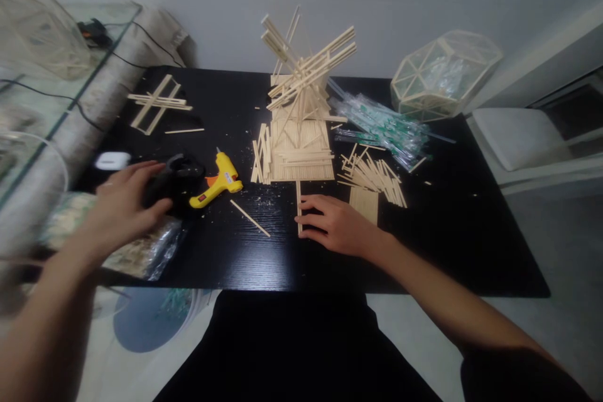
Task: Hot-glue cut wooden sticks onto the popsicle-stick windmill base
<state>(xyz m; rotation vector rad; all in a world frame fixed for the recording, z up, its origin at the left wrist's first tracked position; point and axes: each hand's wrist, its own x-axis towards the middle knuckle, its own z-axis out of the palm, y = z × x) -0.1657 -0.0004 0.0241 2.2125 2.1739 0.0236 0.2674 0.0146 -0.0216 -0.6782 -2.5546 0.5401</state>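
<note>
My left hand [123, 202] is at the left of the table, its thumb and fingers around a dark black object [181, 169] that is too blurred to name. Beside it lies a yellow glue gun [221, 179], nozzle pointing away from me. My right hand [336, 224] is near the middle front, its fingertips on a narrow pair of wooden sticks [298, 198] lying flat and pointing at me. Just beyond stands a windmill model of wooden sticks [301, 160] with crossed blades. A single wooden stick [250, 218] lies between my hands.
A crossed stick frame [157, 104] lies at the back left, near a white case [113, 161]. Right of the model are loose sticks [377, 177], a small wooden panel [364, 204], plastic packets [384, 125] and a faceted clear-panelled frame [445, 78]. A bin [153, 320] stands below the front edge.
</note>
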